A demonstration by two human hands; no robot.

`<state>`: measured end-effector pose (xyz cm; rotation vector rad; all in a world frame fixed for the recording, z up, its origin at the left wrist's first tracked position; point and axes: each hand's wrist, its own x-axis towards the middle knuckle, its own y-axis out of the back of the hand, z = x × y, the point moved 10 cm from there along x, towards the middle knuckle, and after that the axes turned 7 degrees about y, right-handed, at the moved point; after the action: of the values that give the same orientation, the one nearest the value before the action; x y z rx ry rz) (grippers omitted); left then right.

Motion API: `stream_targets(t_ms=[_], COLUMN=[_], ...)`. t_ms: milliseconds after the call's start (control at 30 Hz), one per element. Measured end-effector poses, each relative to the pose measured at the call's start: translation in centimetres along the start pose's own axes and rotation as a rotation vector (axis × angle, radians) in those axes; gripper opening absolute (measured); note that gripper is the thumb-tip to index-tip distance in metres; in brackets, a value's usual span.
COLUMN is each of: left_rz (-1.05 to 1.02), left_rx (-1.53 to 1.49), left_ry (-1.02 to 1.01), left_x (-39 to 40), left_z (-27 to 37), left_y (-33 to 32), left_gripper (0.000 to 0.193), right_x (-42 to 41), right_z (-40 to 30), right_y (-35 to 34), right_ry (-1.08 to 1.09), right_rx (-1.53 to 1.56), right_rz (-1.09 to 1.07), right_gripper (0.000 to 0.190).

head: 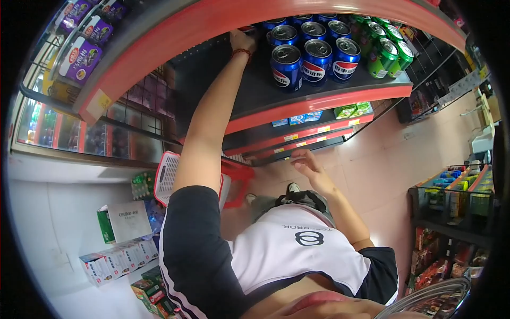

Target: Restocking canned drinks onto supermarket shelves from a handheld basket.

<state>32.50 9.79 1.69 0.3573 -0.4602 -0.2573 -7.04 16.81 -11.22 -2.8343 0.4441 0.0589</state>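
My left hand [243, 42], with a red beaded bracelet at the wrist, reaches deep onto a dark shelf [255, 91]. Its fingers are partly hidden beneath the red front edge of the shelf above; a small dark and red object [248, 29] shows beside them, and whether I grip it is unclear. Right of this hand stand rows of blue Pepsi cans [285, 67], upright, and then green drink cans [383, 60]. My right hand [312, 171] hangs in front of the lower shelves, fingers loosely bent and apart, holding nothing.
Lower shelves with red edges [295, 137] hold small boxes. A red and white shopping basket [166, 175] is below my left arm. Purple packs [79, 60] sit on the upper left shelf. Cartons [129, 221] stand at left, a product rack [450, 195] at right.
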Motion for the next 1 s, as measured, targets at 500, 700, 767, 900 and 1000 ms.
stream_targets(t_ms=[500,700,767,900,1000], left_rz=[-0.391,0.033,0.207,0.214,0.091], left_rx=[-0.430,0.109,0.289,0.436,0.550], left_ry=[0.092,0.828,0.940,1.169,1.289], left_x=[-31.0,-45.5,-48.7,-50.7,-50.6], left_z=[1.0,-26.1,-34.0,-47.3,-54.0], left_y=[24.5,38.4,43.7,47.9,48.0], left_gripper=[0.028,0.029,0.036,0.054,0.056], right_x=[1.9,5.6,9.7,20.1,25.2], right_z=[11.8,24.1,29.0,38.6,42.8], right_y=[-18.8,-30.6,-34.4,-41.4,-45.3], right_ry=[-0.405,-0.445,-0.369,-0.096,0.071], right_rx=[-0.155,-0.512,-0.598,-1.026,-1.123], right_rz=[-0.686,-1.076,-1.031,-0.843,-0.723], right_gripper=[0.030,0.038,0.041,0.057,0.059])
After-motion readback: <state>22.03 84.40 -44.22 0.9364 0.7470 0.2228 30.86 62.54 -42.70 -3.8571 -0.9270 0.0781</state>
